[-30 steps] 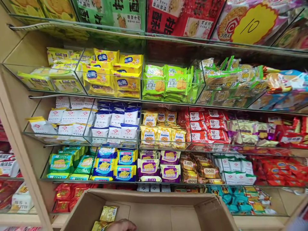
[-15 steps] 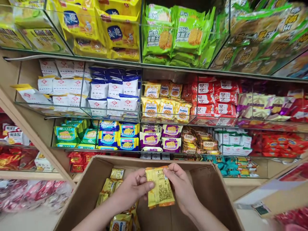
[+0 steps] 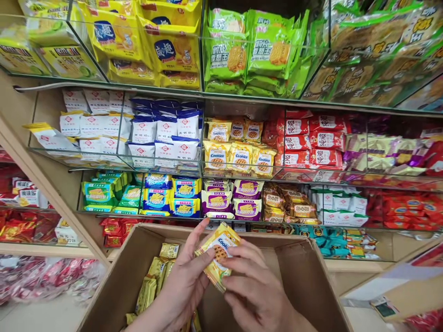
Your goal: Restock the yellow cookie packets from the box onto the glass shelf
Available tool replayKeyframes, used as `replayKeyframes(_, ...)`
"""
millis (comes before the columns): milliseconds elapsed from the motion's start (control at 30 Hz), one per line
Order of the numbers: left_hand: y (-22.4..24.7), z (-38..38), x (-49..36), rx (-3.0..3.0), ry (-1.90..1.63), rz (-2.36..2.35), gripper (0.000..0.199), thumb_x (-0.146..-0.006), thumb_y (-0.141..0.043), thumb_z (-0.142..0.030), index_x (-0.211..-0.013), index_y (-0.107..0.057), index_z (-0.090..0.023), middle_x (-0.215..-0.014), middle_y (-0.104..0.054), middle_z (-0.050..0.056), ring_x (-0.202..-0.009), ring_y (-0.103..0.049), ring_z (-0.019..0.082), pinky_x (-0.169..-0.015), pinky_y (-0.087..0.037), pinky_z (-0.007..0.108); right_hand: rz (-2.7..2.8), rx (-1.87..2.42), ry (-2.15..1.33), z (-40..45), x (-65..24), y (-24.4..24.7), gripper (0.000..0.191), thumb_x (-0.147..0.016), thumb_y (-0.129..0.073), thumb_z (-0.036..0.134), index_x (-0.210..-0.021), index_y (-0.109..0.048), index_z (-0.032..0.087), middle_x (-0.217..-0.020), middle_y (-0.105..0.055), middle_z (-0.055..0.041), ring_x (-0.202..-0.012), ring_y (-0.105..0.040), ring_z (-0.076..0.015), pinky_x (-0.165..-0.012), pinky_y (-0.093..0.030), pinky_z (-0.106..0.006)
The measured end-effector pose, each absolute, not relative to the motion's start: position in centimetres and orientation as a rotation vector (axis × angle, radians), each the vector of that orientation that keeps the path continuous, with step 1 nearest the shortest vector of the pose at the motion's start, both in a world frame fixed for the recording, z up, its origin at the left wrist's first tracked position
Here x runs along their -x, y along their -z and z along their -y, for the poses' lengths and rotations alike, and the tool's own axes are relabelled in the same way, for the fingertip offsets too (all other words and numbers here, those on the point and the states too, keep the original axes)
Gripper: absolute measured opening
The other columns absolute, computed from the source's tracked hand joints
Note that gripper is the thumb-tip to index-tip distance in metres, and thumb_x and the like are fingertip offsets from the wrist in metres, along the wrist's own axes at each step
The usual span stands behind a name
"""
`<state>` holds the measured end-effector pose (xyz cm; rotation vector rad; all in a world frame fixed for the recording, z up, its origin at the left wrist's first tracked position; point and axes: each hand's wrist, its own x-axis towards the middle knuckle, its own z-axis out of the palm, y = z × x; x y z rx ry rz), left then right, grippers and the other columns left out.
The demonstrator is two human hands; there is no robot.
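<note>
A small yellow cookie packet (image 3: 218,252) is held over the cardboard box (image 3: 294,258), tilted, with its printed front facing up. My left hand (image 3: 188,276) grips it from the left, thumb across the front and index finger stretched out above. My right hand (image 3: 259,281) has its bent fingertips on the packet's right edge. Whether a second packet lies behind this one is hidden. Beneath my left arm, several more yellow packets (image 3: 155,272) lie along the box's left side. Straight ahead, matching cookie packets (image 3: 240,156) stand in rows in a middle-shelf compartment.
Glass dividers part the shelf compartments. White packets (image 3: 164,129) stand left of the cookies, red packets (image 3: 327,138) to the right. Purple soda biscuits (image 3: 247,198) are one shelf lower, large green bags (image 3: 270,50) above. A wooden upright (image 3: 44,193) slants down at the left.
The packet has been turned over: its printed back faced up before, its cookie front does now. Both hands have shifted their grip, and the right hand has come round over the packet's right side.
</note>
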<state>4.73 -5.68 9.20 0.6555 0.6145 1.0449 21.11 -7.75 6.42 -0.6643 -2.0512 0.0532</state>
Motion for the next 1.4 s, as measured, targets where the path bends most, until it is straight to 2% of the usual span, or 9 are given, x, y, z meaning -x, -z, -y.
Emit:
replayKeyframes(167,-9.0,5.1,-4.7,-0.72,-1.131,-0.56,0.063,-0.074,-0.061,-0.018,-0.128,-0.033,-0.035,-0.124,-0.051,0.004,-0.103,-0.056,0.021,-0.085,-0.046,0.029,1.308,1.035,-0.767,6.9,-20.8,-6.9,0.043,-0.078,-0.054,0.025,-0.119,-0.04,0.026,-0.121,-0.05,-0.0086,-0.105,-0.052,-0.02,-0.084,-0.047,-0.036)
replayKeyframes(267,-8.6,5.3,-5.3,-0.818,-1.123,-0.525,0.061,-0.073,-0.062,-0.022,-0.126,-0.036,-0.034,-0.129,-0.046,0.005,-0.106,-0.054,0.024,-0.085,-0.047,0.033,1.102,0.933,-1.269,6.3,-19.8,-7.6,0.04,-0.075,-0.058,0.034,-0.111,-0.045,0.02,-0.107,-0.06,-0.0087,-0.093,-0.059,-0.0182,-0.077,-0.05,-0.031)
replayKeyframes(333,-8.3,5.5,-5.5,-0.938,-1.13,-0.519,0.055,-0.074,-0.061,-0.026,-0.124,-0.037,-0.034,-0.131,-0.044,0.005,-0.107,-0.053,0.026,-0.085,-0.047,0.036,1.084,0.911,-1.362,6.3,-19.5,-8.1,0.033,-0.072,-0.062,0.036,-0.097,-0.051,0.017,-0.092,-0.066,-0.0066,-0.081,-0.062,-0.0165,-0.071,-0.051,-0.028)
replayKeyframes(467,-8.8,4.2,-4.0,-1.616,-1.318,-0.629,0.05,-0.082,-0.05,-0.024,-0.127,-0.031,-0.035,-0.135,-0.04,0.004,-0.118,-0.043,0.024,-0.093,-0.042,0.038,1.227,1.005,-1.021,5.7,-21.3,-10.5,0.028,-0.071,-0.063,0.036,-0.092,-0.053,0.02,-0.086,-0.067,-0.0044,-0.076,-0.063,-0.0165,-0.065,-0.051,-0.027)
replayKeyframes(633,-11.1,-1.4,-0.7,-2.574,-1.676,-0.991,0.043,-0.079,-0.049,-0.012,-0.119,-0.042,-0.026,-0.132,-0.039,0.007,-0.123,-0.034,0.025,-0.101,-0.03,0.046,1.446,1.046,0.384,0.6,-25.8,-19.7,0.029,-0.074,-0.059,0.026,-0.102,-0.051,0.021,-0.098,-0.06,-0.0057,-0.084,-0.058,-0.0183,-0.075,-0.047,-0.033)
replayKeyframes(733,-10.2,-5.1,0.0,-2.847,-1.568,-1.119,0.044,-0.08,-0.047,-0.012,-0.122,-0.039,-0.024,-0.134,-0.035,0.009,-0.127,-0.025,0.027,-0.1,-0.029,0.048,1.669,1.139,0.699,-4.4,-26.4,-24.5,0.025,-0.079,-0.05,0.018,-0.103,-0.05,0.016,-0.101,-0.057,-0.0094,-0.093,-0.054,-0.0198,-0.081,-0.044,-0.033)
replayKeyframes(900,-6.4,-8.3,0.0,-2.89,-1.383,-1.486,0.044,-0.082,-0.046,-0.023,-0.125,-0.039,-0.023,-0.143,-0.019,0.01,-0.131,-0.013,0.032,-0.098,-0.03,0.053,1.863,1.599,0.716,-11.1,-24.4,-26.8,0.027,-0.082,-0.038,0.012,-0.106,-0.049,0.016,-0.101,-0.055,-0.0132,-0.092,-0.055,-0.0234,-0.075,-0.043,-0.032)
replayKeyframes(1200,-5.7,-8.4,0.7,-2.851,-1.363,-1.581,0.042,-0.079,-0.049,-0.026,-0.121,-0.045,-0.025,-0.144,-0.017,0.008,-0.129,-0.017,0.032,-0.095,-0.035,0.051,1.874,1.914,0.416,-18.0,-23.2,-28.2,0.037,-0.075,-0.057,0.021,-0.11,-0.054,0.012,-0.109,-0.06,-0.0134,-0.096,-0.057,-0.0213,-0.079,-0.045,-0.029)
replayKeyframes(1400,-5.9,-8.5,0.4,-2.81,-1.334,-1.551,0.036,-0.079,-0.049,-0.025,-0.115,-0.049,-0.025,-0.143,-0.019,0.008,-0.129,-0.017,0.033,-0.095,-0.035,0.052,1.898,1.908,0.457,-18.8,-23.5,-28.0,0.042,-0.076,-0.055,0.019,-0.118,-0.049,0.014,-0.125,-0.048,-0.0138,-0.112,-0.047,-0.0246,-0.09,-0.038,-0.032)
